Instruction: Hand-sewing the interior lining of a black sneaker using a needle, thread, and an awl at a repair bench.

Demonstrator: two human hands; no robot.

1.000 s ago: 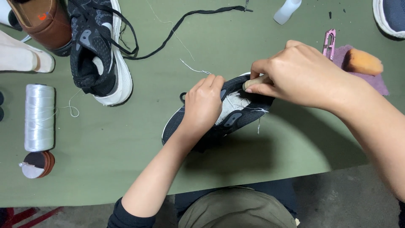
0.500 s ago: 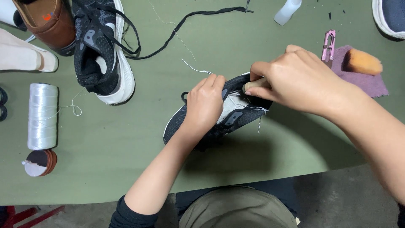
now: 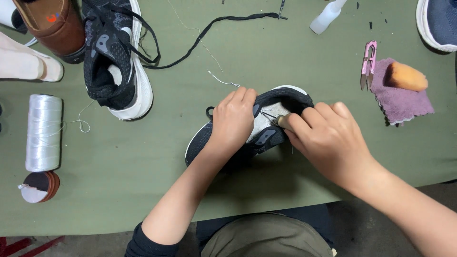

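A dark knit sneaker with a white sole (image 3: pixel 266 135) lies on its side at the middle of the green table (image 3: pixel 143 190). My left hand (image 3: pixel 232 120) grips it across the upper, fingers curled over the collar. My right hand (image 3: pixel 328 140) pinches a small wooden-handled tool at the shoe's opening, its thin metal tip inside the collar. A white thread (image 3: pixel 221 80) trails from the shoe toward the table's far side.
A matching black sneaker (image 3: pixel 116 57) with a loose black lace (image 3: pixel 214 28), a brown shoe (image 3: pixel 52 24) and a pale shoe (image 3: pixel 24 64) lie at far left. A white thread spool (image 3: pixel 44 131) and discs (image 3: pixel 38 186) sit left. Pink snips (image 3: pixel 368 64), purple cloth (image 3: pixel 402 97), orange block (image 3: pixel 404 76) right.
My right hand has shifted down and right along the shoe's collar, still on the tool. My left hand keeps its grip on the sneaker.
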